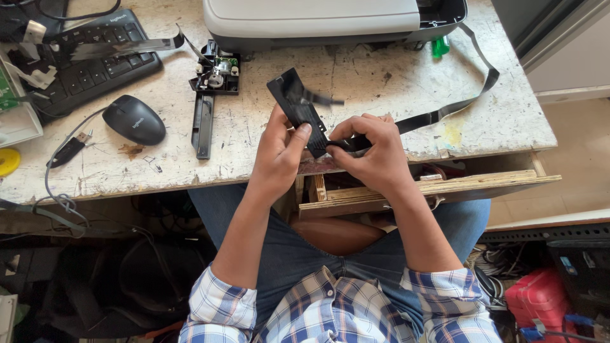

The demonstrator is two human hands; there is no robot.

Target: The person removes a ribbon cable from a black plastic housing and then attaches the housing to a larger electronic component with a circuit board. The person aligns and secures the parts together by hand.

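A flat black plastic panel (294, 101) is tilted up above the worn white table's (356, 82) front edge, and my left hand (279, 152) grips its lower end, thumb on top. My right hand (372, 149) pinches the end of a black ribbon cable (467, 95) right where it meets the panel's lower end. The cable loops right and back toward the grey printer (318, 19) at the far edge.
A black printer carriage part with a rail (210, 89) lies left of the hands. A black mouse (135, 119), a keyboard (95, 63) and loose ribbon strips sit at the left. A wooden drawer (432, 187) stands pulled out under the table. A red case (540, 295) sits on the floor.
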